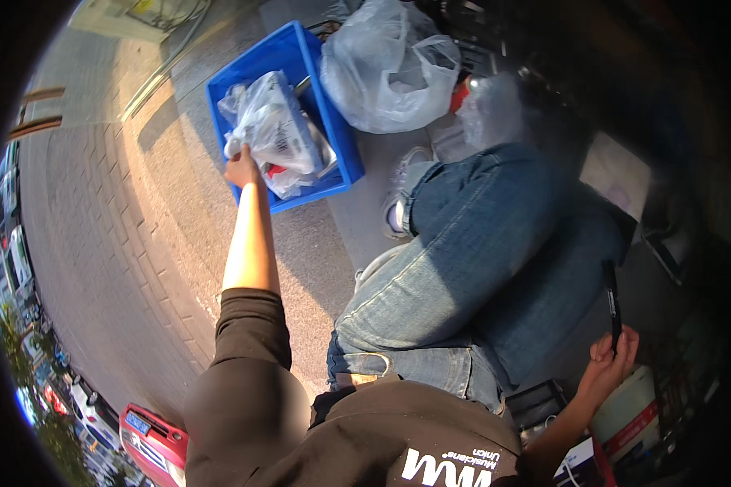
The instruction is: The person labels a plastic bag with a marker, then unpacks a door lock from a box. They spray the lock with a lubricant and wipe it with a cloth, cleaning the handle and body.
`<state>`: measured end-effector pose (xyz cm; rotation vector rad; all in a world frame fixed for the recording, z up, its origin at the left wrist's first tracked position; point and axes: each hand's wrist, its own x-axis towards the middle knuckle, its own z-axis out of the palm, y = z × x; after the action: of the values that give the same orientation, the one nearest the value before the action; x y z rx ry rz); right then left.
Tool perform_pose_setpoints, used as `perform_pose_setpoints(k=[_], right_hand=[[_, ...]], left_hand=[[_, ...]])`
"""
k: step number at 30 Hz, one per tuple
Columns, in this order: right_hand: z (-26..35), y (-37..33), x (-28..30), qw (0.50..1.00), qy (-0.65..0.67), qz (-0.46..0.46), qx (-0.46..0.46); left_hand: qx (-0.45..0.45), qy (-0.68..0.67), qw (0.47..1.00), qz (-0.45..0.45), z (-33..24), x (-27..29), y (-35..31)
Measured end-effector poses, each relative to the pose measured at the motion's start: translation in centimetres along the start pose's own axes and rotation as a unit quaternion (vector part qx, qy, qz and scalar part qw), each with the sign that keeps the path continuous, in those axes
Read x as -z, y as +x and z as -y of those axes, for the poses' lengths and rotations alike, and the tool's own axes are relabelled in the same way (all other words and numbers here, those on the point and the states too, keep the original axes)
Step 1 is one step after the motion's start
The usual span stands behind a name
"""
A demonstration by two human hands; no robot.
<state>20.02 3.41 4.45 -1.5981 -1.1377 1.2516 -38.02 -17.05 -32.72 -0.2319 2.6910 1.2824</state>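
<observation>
My left hand reaches out to the near left side of a blue plastic bin. Its fingers are closed on the edge of a clear plastic bag, which lies in the bin with dark print and something red showing through. What else the bag contains is hard to make out. At the lower right, beside my bent knee, my right hand is closed around a slim black pen-like tool. The tool points up and away from me, with small pale marks along it.
A bulging translucent plastic bag stands right of the bin, with a smaller bag beyond it. My jeans-clad legs fold across the middle. A pale flat panel lies at the right. Behind on the left is a red box-like object.
</observation>
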Motion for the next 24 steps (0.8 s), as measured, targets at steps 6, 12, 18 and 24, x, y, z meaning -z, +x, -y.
perform_pose_setpoints(k=[6,12,18,24], right_hand=[[0.5,0.1,0.4,0.999,0.026,0.003,0.02],[-0.2,-0.9,2.8,0.977,0.118,-0.167,0.058],[-0.8,-0.2,5.8,0.959,0.176,-0.199,0.099],[1.5,5.8,2.5,0.971,0.101,-0.086,0.198]], left_hand=[[-0.296,0.321,0.892,0.114,-4.6,-0.1,-2.2],[-0.209,0.168,0.926,0.264,-1.0,-2.0,5.6],[-0.362,-0.08,0.92,0.127,-15.2,-1.3,-7.2],[-0.469,-0.157,0.78,0.384,-33.1,0.8,-32.7]])
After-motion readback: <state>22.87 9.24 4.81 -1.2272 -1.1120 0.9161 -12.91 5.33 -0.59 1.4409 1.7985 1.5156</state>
